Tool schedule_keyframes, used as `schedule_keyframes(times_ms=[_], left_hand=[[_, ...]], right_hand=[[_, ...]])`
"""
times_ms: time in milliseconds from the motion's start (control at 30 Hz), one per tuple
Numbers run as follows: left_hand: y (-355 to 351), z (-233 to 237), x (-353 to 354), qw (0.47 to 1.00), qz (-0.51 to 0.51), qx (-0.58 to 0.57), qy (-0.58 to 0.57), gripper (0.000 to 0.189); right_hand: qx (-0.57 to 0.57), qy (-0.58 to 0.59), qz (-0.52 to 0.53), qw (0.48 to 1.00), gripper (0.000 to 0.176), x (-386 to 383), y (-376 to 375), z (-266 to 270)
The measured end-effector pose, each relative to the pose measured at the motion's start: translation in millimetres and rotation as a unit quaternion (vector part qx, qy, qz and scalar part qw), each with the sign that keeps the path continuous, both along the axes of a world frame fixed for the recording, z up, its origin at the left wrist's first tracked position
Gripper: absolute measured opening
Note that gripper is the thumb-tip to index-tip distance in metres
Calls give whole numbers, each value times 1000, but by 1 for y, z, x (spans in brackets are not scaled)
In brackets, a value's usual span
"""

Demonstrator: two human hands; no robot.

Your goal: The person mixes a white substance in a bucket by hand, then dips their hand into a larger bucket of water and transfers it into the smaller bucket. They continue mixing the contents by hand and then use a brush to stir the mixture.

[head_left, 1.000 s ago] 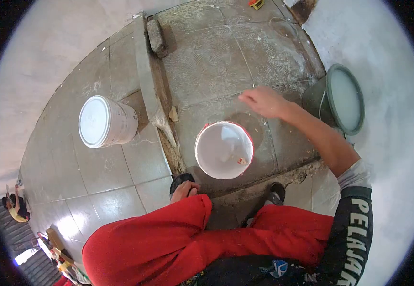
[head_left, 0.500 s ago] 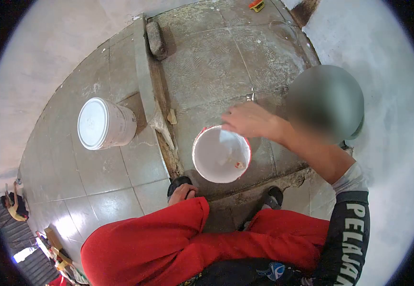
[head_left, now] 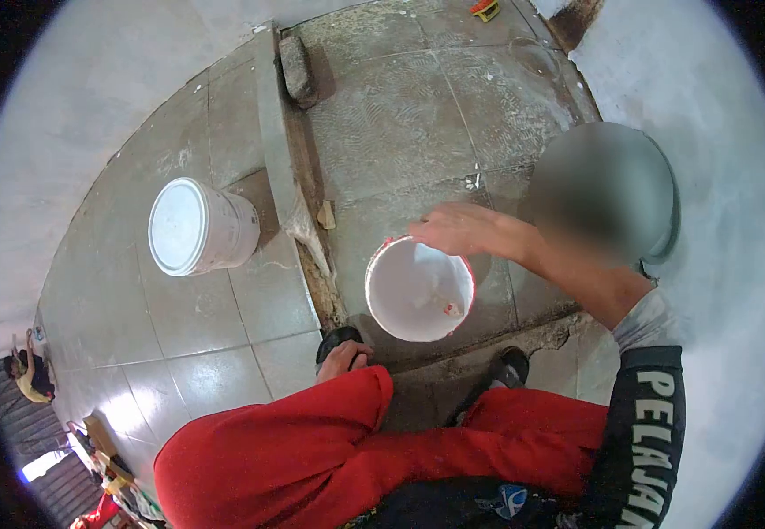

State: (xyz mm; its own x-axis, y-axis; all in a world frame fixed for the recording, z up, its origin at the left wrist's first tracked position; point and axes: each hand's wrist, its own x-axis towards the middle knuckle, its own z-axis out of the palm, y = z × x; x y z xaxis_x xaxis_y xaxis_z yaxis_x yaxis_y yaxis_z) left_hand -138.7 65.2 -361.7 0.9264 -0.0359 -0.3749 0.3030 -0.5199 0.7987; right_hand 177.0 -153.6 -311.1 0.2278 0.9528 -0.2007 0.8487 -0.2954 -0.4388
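Observation:
My right hand [head_left: 453, 227] is at the far rim of an open white bucket [head_left: 409, 304], its fingers closed and pointing down. A pale bluish patch shows inside the bucket beneath the fingers; whatever they hold is hidden. Whitish material with a small red-and-tan bit lies inside the bucket, and red marks its rim. Low by my left knee, my left hand [head_left: 341, 360] rests with bent fingers against a black shoe [head_left: 338, 338], with its arm hidden by the red trousers.
A lidded white bucket [head_left: 210, 227] stands left on the tiles. A raised ledge [head_left: 283, 159] with a stone block [head_left: 297, 72] divides the floor. At right is a blurred round object [head_left: 607, 189]. A red-yellow item [head_left: 485, 11] lies at the top; a person [head_left: 31, 375] is far left.
My right hand has lowered slightly onto the bucket's rim, and its fingers reach less over the opening. The whole view has shifted a little; my left hand stays by the shoe.

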Motion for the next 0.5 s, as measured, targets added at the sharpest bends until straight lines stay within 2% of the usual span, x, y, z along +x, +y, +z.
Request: schedule_keyframes(times_ms=[167, 267, 367, 500], left_hand=[[2, -2, 0, 1000, 10, -25, 14, 22], [1, 3, 3, 1000, -1, -5, -7, 22], [-1, 5, 6, 1000, -2, -2, -17, 21], [2, -1, 5, 1000, -6, 11, 6, 22]], right_hand=[[27, 119, -87, 989, 28, -8, -13, -10], [-14, 183, -99, 978, 32, -13, -16, 1], [39, 233, -118, 965, 32, -28, -24, -8], [23, 264, -150, 952, 34, -44, -32, -13]])
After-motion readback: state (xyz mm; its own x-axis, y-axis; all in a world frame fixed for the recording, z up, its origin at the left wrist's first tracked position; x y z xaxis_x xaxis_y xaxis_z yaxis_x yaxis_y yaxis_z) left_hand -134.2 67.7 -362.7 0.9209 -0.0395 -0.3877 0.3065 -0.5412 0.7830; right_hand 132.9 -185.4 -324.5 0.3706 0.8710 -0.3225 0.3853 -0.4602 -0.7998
